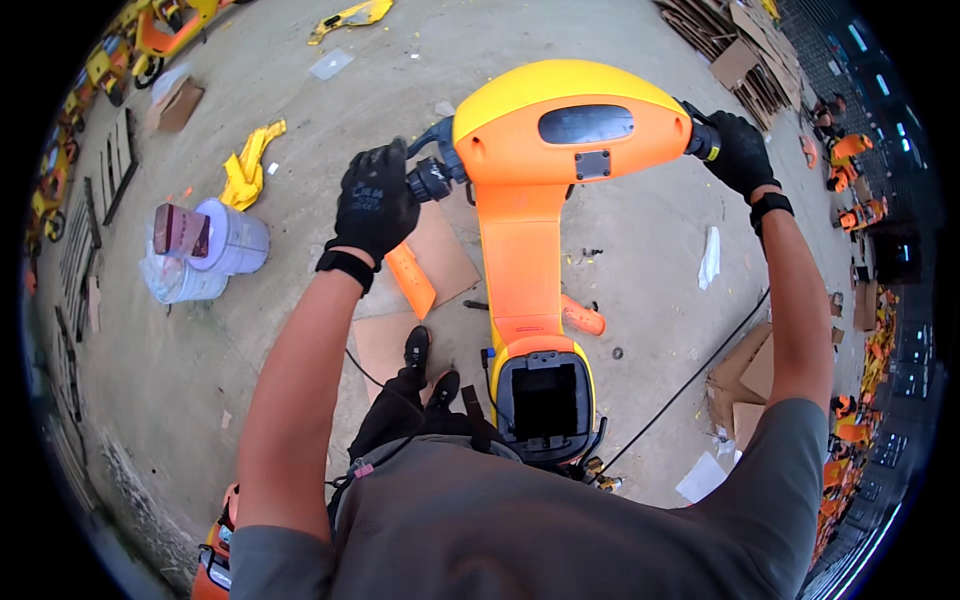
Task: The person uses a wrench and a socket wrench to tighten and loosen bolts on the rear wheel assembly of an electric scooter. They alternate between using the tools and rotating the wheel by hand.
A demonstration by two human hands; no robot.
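Note:
An orange and yellow electric scooter (pixel 525 260) stands upright in front of me, with a dark oval display (pixel 586 124) on its handlebar cover. My left hand (pixel 375 200), in a black glove, is closed around the outer end of the left handlebar grip (pixel 432 180), near the brake lever (pixel 428 138). My right hand (pixel 738 152), gloved too, wraps the right handlebar grip (pixel 703 138). The fingertips of both hands are partly hidden. Below the stem, the black seat compartment (pixel 545 400) has no seat over it.
Flat cardboard (pixel 440 250) and an orange panel (pixel 408 280) lie left of the scooter. White buckets (pixel 232 237) and a yellow body part (pixel 250 165) are farther left. A black cable (pixel 690 375) crosses the floor at right, near cardboard boxes (pixel 742 375). Cardboard (pixel 745 60) is stacked far right.

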